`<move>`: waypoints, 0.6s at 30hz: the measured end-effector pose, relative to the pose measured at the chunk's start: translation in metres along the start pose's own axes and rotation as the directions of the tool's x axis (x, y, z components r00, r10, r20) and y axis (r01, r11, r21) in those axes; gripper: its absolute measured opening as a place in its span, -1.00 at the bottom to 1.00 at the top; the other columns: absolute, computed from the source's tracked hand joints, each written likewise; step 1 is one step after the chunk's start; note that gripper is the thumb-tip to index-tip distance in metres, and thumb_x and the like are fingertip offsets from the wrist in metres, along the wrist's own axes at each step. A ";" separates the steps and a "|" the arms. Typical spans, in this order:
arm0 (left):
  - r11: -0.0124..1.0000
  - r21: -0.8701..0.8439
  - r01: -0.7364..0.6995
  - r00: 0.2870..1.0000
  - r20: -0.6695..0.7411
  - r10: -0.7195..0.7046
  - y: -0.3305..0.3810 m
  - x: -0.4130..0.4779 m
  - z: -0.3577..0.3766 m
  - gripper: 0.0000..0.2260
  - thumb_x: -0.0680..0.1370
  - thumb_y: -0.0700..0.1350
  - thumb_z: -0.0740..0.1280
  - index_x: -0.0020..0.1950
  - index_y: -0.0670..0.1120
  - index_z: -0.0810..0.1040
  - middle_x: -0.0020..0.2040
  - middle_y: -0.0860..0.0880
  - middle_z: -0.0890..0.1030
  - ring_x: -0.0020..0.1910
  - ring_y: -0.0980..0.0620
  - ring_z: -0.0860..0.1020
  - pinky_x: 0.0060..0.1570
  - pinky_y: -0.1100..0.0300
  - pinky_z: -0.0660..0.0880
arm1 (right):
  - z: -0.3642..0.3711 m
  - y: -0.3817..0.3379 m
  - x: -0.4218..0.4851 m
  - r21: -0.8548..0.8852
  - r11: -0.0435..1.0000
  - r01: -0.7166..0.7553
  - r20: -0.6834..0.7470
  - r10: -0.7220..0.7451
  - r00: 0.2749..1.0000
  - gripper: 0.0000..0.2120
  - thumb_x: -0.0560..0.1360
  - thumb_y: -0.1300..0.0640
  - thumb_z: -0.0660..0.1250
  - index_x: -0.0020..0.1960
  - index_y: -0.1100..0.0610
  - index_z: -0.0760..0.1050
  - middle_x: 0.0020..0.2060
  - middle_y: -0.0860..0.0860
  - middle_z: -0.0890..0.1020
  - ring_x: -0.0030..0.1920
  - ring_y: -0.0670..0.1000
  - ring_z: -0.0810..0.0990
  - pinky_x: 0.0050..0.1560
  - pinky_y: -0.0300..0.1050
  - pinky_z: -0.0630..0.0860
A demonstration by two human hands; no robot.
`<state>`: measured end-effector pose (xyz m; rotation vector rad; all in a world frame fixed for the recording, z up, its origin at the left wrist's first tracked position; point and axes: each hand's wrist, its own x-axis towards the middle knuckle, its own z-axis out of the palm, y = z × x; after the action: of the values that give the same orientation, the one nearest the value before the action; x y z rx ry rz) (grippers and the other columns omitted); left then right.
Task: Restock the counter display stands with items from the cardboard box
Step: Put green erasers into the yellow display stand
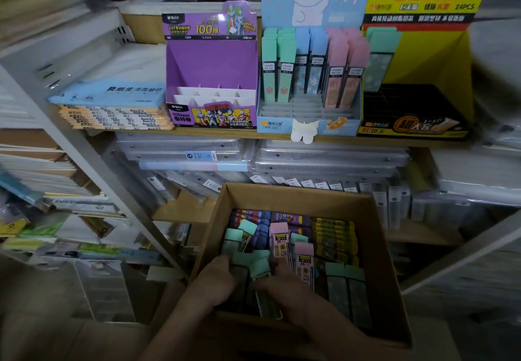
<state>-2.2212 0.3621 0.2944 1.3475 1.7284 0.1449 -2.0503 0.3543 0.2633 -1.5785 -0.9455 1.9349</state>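
Cardboard box [296, 198]: open, below the shelf [225, 132], full of small packs.
Left hand [218, 281]: inside the box at its near left part, fingers curled on green-capped packs [255, 264].
Right hand [287, 290]: just beside the left hand, gripping the same bundle from the right.
Stands: purple stand [211, 61], blue stand [310, 112] and yellow stand [417, 98] are on the shelf, well above both hands.
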 end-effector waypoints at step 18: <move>0.976 -0.216 -0.018 0.994 0.100 0.040 0.003 0.000 -0.002 -0.65 0.42 -0.13 0.56 0.07 0.17 0.52 -0.04 0.16 0.65 -0.05 0.30 0.58 -0.21 0.42 0.49 | 0.001 -0.005 -0.003 -0.075 0.997 0.034 -0.066 -0.039 0.997 -0.40 0.35 0.43 0.50 0.30 0.11 0.43 0.12 0.09 0.65 0.13 0.06 0.63 0.15 0.06 0.62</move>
<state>-2.2199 0.3641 0.2973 1.2007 1.5589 0.2662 -2.0513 0.3553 0.2689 -1.6456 -1.0217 1.8297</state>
